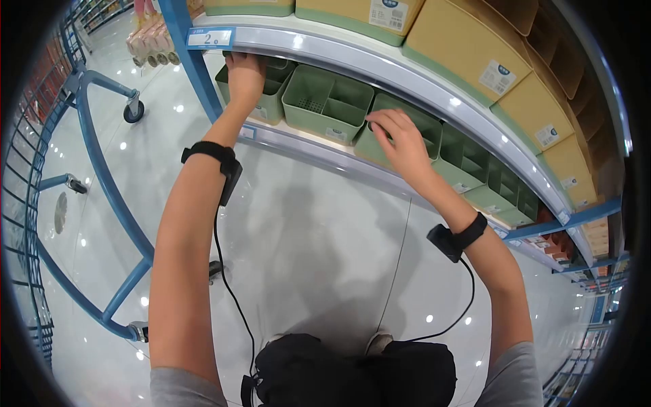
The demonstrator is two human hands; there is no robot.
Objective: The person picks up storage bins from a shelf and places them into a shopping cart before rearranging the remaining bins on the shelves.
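A row of green divided storage bins stands on the lower shelf. My left hand (245, 76) reaches over the leftmost bin (270, 105), its fingers stretched toward the back beneath the upper shelf, the tips partly hidden. Beside it sits a second bin (325, 102) with a perforated base, a divider and a label on its front. My right hand (403, 139) is over the front of the third bin (371, 146), thumb apart from the fingers, fingertips right at the edge near the second bin. Both wrists wear black straps with small cabled devices.
Yellow-and-green boxes (468, 51) line the upper shelf (325, 46), whose edge overhangs the bins. A blue post (193, 71) bounds the shelf at left, next to a price tag (211, 38). A blue wheeled cart (102, 156) stands on the left; cables hang from both wrists.
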